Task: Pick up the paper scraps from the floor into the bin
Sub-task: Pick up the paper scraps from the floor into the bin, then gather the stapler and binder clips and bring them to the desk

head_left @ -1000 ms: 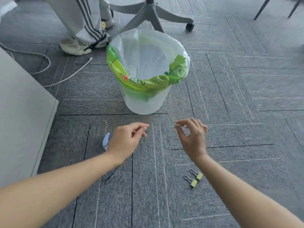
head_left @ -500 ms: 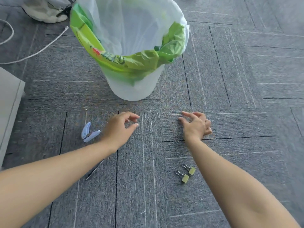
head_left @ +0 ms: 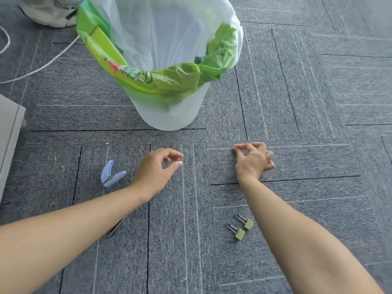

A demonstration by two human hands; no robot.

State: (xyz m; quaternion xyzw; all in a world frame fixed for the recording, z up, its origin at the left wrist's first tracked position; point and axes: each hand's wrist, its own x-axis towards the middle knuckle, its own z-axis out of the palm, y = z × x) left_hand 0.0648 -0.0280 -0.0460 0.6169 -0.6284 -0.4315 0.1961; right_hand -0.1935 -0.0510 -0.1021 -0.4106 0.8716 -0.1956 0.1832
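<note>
The bin is white, lined with a clear bag over a green one, and stands on the grey carpet just beyond my hands. My right hand rests on the carpet to the bin's front right. Its thumb and forefinger are pinched together on a tiny paper scrap that barely shows. My left hand hovers low over the carpet in front of the bin, fingers curled, thumb and forefinger slightly apart with nothing seen between them. One tiny white paper scrap lies further left.
A blue hole punch lies left of my left hand. Two gold binder clips sit by my right forearm. A thin metal blade shows under my left forearm. A white cable, a shoe and a pale cabinet edge are at left.
My head has moved down and closer, so the bin fills the top. Both hands dropped to the carpet, and my right thumb and forefinger have closed together.
</note>
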